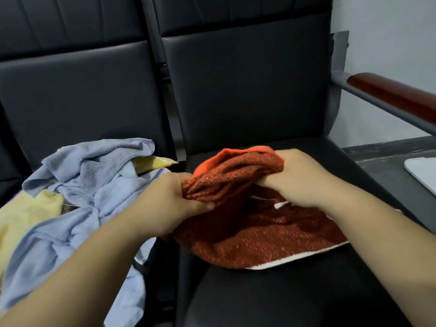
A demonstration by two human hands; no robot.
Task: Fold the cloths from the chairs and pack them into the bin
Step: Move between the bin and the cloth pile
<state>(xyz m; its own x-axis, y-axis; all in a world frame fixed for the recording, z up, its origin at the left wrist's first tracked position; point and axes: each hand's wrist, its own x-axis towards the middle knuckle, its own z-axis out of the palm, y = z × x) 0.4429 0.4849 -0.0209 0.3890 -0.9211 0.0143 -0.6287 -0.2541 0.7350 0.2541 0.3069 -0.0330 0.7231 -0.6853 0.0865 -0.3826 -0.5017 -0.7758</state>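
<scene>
Nearest me, both forearms reach in from the bottom edge toward the red cloth (pixel 259 239), which I take as my reference for everything here. It lies on the black chair seat (pixel 283 291). Its lower half is spread flat, with a white border along the near edge; its upper half is lifted and bunched. The left hand (pixel 179 197) grips the bunched part at the cloth's left end, fingers (pixel 207 205) curled tight round the gathered terry. The right hand (pixel 299 178) grips the right end of the same fold, its fingers tucked into the cloth. Neither hand is free. I read this as the first fold of this cloth: far edge gathered up, not yet laid down or squared. Left of the red cloth, on the neighbouring seat, a blue cloth (pixel 99 180) sits in a loose heap over a yellow cloth (pixel 28 213), both unfolded. No folded stack and no bin are in view, so I can't tell what has been packed. I judge at least three cloths left to fold and pack. Right of the red cloth, a dark flat surface (pixel 382 166) carries the corner of a white object (pixel 422 173) I can't identify. Beyond the cloth is the padded black backrest (pixel 247 90). Up and right of the cloth are a wooden armrest (pixel 396 95) on a grey metal frame, then a pale wall (pixel 389 31). The light is dim.
</scene>
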